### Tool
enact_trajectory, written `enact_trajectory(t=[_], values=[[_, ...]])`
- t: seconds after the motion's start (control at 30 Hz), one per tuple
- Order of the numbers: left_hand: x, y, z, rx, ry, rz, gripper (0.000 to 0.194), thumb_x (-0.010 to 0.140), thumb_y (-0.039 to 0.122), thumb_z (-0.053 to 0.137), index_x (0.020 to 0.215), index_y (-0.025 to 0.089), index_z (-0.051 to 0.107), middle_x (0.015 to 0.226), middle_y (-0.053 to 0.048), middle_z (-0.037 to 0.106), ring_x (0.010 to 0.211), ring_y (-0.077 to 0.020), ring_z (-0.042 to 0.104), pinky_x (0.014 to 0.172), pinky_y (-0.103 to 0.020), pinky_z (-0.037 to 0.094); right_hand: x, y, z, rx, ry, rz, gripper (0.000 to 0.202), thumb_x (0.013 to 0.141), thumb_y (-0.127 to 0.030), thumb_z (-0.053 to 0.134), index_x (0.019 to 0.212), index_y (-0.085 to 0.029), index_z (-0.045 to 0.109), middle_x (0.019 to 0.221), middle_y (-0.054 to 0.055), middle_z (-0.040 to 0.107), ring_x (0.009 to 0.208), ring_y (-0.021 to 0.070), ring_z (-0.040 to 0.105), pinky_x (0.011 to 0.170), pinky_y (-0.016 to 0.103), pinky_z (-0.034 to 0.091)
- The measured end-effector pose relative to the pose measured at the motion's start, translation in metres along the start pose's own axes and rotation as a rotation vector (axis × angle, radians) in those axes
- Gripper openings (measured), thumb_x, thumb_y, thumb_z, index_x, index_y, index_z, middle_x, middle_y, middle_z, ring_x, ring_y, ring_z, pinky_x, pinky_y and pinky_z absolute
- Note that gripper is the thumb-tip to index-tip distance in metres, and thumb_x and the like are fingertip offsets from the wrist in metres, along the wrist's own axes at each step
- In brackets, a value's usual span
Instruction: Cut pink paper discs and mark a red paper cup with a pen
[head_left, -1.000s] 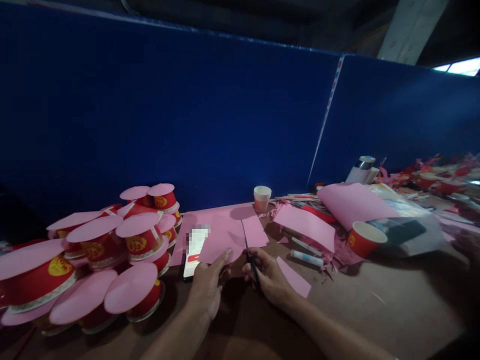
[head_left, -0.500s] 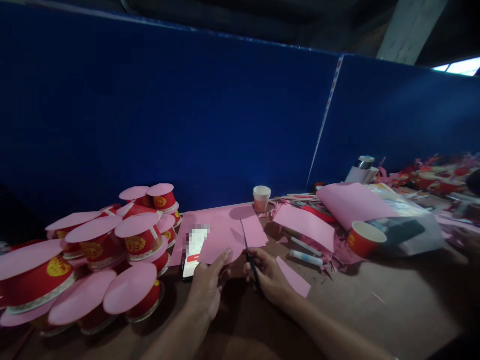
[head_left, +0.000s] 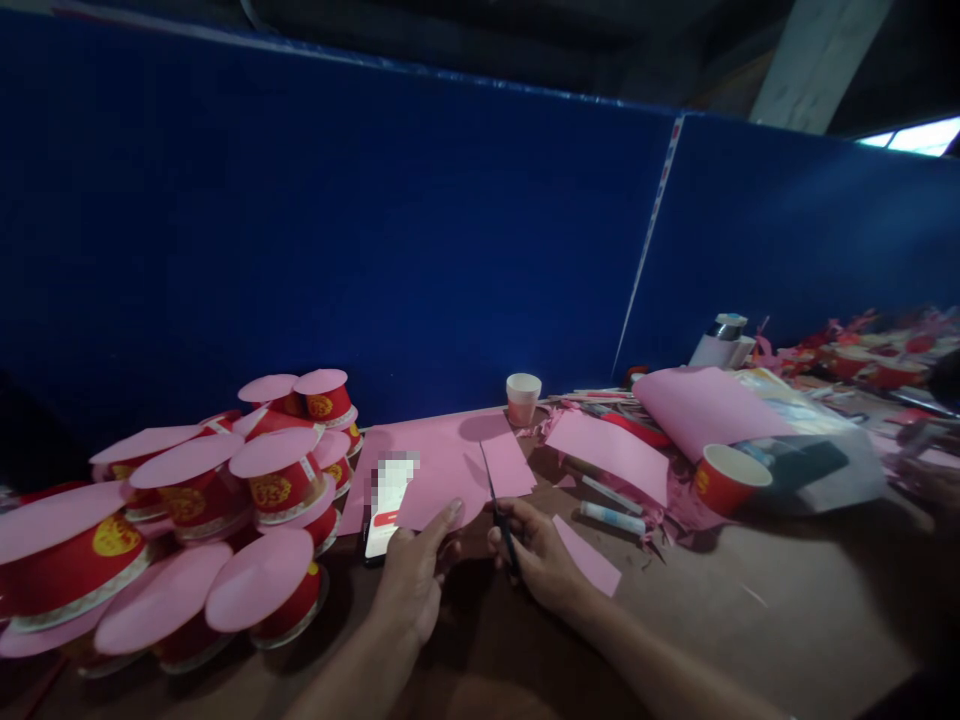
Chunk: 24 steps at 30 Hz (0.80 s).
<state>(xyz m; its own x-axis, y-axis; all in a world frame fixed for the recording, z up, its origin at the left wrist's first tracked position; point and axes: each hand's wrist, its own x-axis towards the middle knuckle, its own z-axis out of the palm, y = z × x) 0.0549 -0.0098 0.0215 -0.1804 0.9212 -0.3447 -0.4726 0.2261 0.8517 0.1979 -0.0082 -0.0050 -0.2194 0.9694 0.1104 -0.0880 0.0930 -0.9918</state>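
Observation:
My left hand (head_left: 420, 575) pinches the near edge of a pink paper piece (head_left: 442, 492) with a rounded edge, thumb on top. In my right hand (head_left: 536, 550) is a pair of dark-handled scissors (head_left: 504, 530), its blades pointing away from me along the right side of the paper. The blades look nearly closed. Larger pink sheets (head_left: 382, 438) lie flat beyond. Just left of the held paper rests a lit phone (head_left: 381, 535), partly covered by it. A pink offcut (head_left: 589, 557) lies beside my right hand.
Red paper cups (head_left: 281, 485) topped with pink discs crowd the left. A small white cup (head_left: 523, 397) stands by the blue partition (head_left: 420, 250). To the right are a glue stick (head_left: 613, 517), a red cup (head_left: 731, 480), a pink sheet (head_left: 709, 405) and paper scraps. Another person's hand (head_left: 930, 485) shows far right.
Both hands, the scissors and the paper have hardly moved. At the far right, the other person's hand and a thing near it have shifted slightly.

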Motion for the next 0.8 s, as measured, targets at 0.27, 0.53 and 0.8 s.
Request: enact_trajectory(t=[0.27, 0.53, 0.8], values=[[0.0045, -0.0019, -0.0016, -0.006, 0.012, -0.011, 0.022, 0.057, 0.026, 0.077, 0.063, 0.012, 0.061, 0.060, 0.000, 0.063, 0.052, -0.0071, 0.056, 0.047, -0.016, 0.046, 0.0003, -0.0014, 0.0015, 0.018, 0.019, 0.036, 0.031, 0.075, -0.030, 0.062, 0.103, -0.017, 0.056, 0.070, -0.001, 0.057, 0.045, 0.0046, 0.046, 0.034, 0.012, 0.034], [0.0066, -0.0010, -0.0017, -0.009, 0.012, 0.009, 0.026, 0.058, 0.026, 0.077, 0.075, 0.013, 0.062, 0.066, 0.000, 0.064, 0.054, -0.0074, 0.057, 0.045, -0.016, 0.045, -0.0007, -0.0027, 0.0010, 0.000, 0.007, 0.040, 0.030, 0.077, -0.030, 0.061, 0.103, -0.017, 0.056, 0.067, -0.002, 0.056, 0.046, 0.0058, 0.048, 0.034, 0.013, 0.035], [0.0018, -0.0018, -0.0013, 0.043, 0.019, -0.009, 0.027, 0.055, 0.030, 0.078, 0.058, 0.013, 0.057, 0.056, 0.000, 0.062, 0.050, -0.0083, 0.056, 0.046, -0.017, 0.046, 0.0020, 0.0063, -0.0013, -0.001, -0.003, 0.023, 0.031, 0.077, -0.029, 0.061, 0.105, -0.018, 0.053, 0.073, -0.001, 0.057, 0.050, 0.0068, 0.051, 0.036, 0.014, 0.036]])
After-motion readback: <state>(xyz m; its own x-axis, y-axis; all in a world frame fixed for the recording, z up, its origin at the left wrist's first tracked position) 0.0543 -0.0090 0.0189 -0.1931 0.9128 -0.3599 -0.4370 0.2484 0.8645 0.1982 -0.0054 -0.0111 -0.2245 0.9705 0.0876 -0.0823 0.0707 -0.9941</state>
